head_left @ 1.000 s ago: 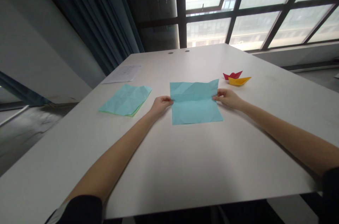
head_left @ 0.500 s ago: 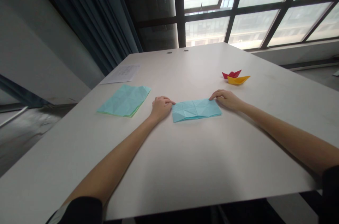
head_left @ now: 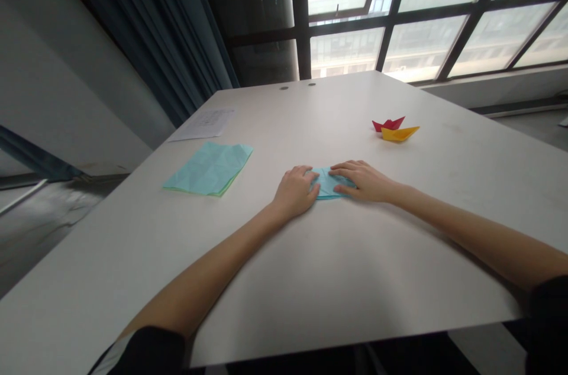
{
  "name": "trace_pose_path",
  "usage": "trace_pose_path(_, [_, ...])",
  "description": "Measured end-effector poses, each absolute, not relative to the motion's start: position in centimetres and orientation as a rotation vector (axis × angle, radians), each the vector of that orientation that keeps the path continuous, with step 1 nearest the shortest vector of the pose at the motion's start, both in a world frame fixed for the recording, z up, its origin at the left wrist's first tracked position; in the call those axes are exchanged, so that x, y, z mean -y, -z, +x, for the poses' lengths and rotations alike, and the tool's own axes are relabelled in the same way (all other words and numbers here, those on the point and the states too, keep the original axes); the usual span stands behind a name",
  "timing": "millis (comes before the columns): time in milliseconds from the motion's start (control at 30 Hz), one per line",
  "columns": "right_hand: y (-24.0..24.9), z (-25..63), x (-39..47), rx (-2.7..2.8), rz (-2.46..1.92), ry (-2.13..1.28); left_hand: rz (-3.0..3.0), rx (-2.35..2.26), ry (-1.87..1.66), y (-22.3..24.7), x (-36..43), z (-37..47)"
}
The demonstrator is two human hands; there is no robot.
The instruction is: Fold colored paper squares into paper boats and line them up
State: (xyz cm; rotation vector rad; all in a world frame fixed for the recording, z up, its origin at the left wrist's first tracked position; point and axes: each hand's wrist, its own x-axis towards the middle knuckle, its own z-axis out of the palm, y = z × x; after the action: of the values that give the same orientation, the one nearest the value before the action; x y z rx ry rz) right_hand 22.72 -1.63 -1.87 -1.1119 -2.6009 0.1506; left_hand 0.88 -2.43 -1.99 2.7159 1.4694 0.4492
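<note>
A folded light-blue sheet of paper (head_left: 326, 183) lies flat on the white table (head_left: 302, 280), creased in several directions. My left hand (head_left: 296, 190) covers its left part, fingers apart and resting on the paper. From the other side my right hand (head_left: 364, 181) lies over the right part, its fingers stretched out and spread across the surface. Only the middle strip of the sheet shows between the two hands; both ends are hidden beneath them.
Creased blue sheets with a green edge below (head_left: 210, 168) lie to the left. Behind them is a printed white page (head_left: 204, 125). A red paper boat (head_left: 389, 124) and a yellow paper boat (head_left: 400, 134) stand at the right rear. Windows and a dark curtain (head_left: 177, 38) border the table.
Both hands have moved inward from the ends of the folded blue paper and now lie on top of it. The boats and the other sheets have stayed put.
</note>
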Motion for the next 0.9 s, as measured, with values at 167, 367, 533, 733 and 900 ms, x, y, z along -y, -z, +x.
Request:
trace_pose_path(167, [2.6, 22.1, 1.9, 2.625, -1.116, -0.128, 2.698, -1.426, -0.213, 2.5, 2.7, 1.0])
trace_pose_path(367, [3.6, 22.3, 1.8, 2.721, -1.162, -0.226, 2.638, -1.395, -0.087, 2.9, 2.6, 0.8])
trace_pose_path(533, [3.7, 22.3, 1.8, 2.761, -1.198, -0.284, 2.595, -1.431, -0.036, 3.0, 2.6, 1.0])
trace_pose_path(733, [3.5, 23.2, 1.3, 2.782, -1.3, -0.353, 2.545, -1.492, 0.1, 2.6, 2.3, 0.2])
trace_pose_path(900, [3.1, 24.5, 1.0, 2.796, -1.381, -0.457, 2.472, -1.439, 0.256, 1.6, 1.4, -1.9])
